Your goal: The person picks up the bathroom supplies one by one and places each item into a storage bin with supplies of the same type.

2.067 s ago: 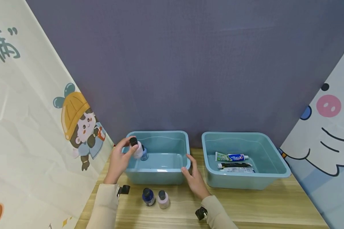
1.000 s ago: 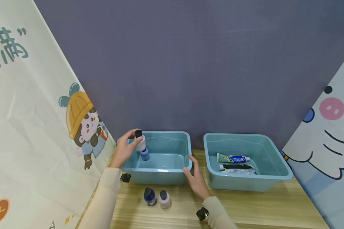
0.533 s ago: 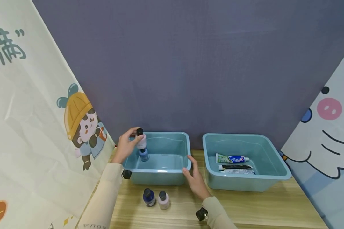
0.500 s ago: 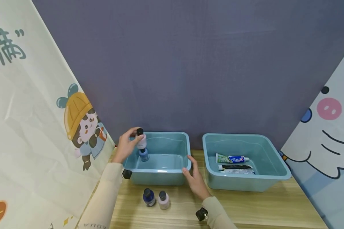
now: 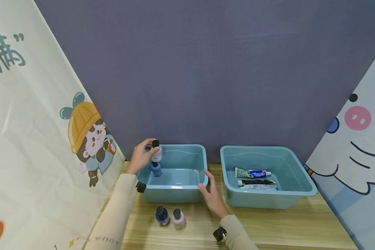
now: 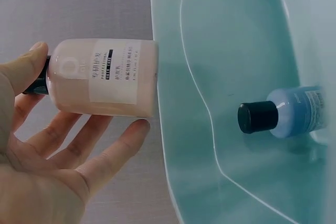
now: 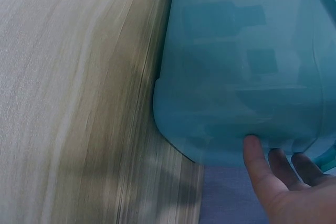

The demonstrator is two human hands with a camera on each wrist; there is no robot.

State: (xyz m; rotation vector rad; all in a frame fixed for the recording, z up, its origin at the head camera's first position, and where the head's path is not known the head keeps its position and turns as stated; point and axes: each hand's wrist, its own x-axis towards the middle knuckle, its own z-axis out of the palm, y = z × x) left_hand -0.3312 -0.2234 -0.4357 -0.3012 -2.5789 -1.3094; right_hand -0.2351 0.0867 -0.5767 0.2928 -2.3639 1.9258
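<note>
- Left hand (image 5: 142, 156) holding a pale pink bottle (image 5: 156, 153) above the left back corner of the left tub (image 5: 175, 189); thumb on the black cap end, fingers curled under the body, so the grip is closed round the bottle.
- In the left wrist view, pink bottle (image 6: 102, 77) lying across the fingers (image 6: 113, 148), label facing the camera, base end touching or just overlapping the tub wall (image 6: 178, 129) in the picture; cannot tell if really touching.
- In the head view, bottle standing about upright, cap on top, long axis pointing down into the tub.
- Directly below it, a blue bottle (image 5: 156, 169) standing on the tub floor near the same corner; seen also from the left wrist (image 6: 286, 115), black cap toward the camera. Pink bottle sitting just above the blue one, nearly in one line with it.
- Right hand (image 5: 211, 198) resting against the front right corner of the left tub, fingers straight and relaxed, holding nothing; fingertips (image 7: 254, 153) touching the tub wall from outside.
- Left hand being the nearer one to both bottles in the tub; right hand well apart from them.
- On the table (image 5: 284, 225), in front of the tub: a dark blue bottle (image 5: 161, 215) and another pale pink bottle (image 5: 177, 218), just beside each other.
- Right tub (image 5: 268, 199) holding three tubes (image 5: 256, 177) lying flat.
</note>
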